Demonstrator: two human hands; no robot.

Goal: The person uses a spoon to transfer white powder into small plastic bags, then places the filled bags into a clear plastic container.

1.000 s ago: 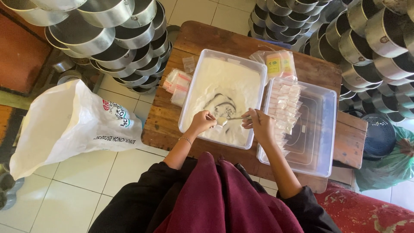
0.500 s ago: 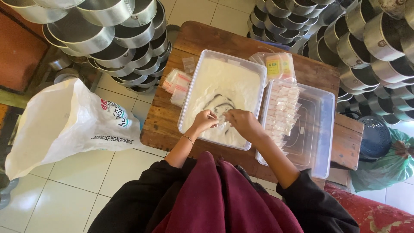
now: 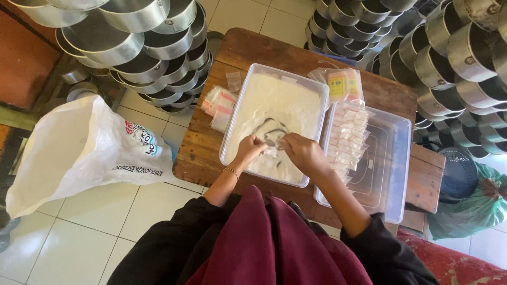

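Note:
Both my hands meet over a clear plastic tub [image 3: 228,138] full of white powder on a wooden table [image 3: 248,48]. My left hand [image 3: 247,149] pinches a small clear plastic packet [image 3: 270,152] just above the powder. My right hand [image 3: 302,153] is closed on a small metal spoon [image 3: 270,141] whose tip points at the packet. The fingertips of the two hands nearly touch. Dark scoop marks show in the powder just beyond them.
A second clear tub [image 3: 405,158] on the right holds rows of small filled packets [image 3: 346,134]. Empty red-striped bags [image 3: 219,103] and a yellow pack [image 3: 343,84] lie on the table. Stacked metal pans [image 3: 132,47] flank it. A white sack [image 3: 84,153] and a green bag [image 3: 465,211] sit on the floor.
My right hand has moved left from the tub's right edge to meet my left hand over the powder. My left hand has barely shifted.

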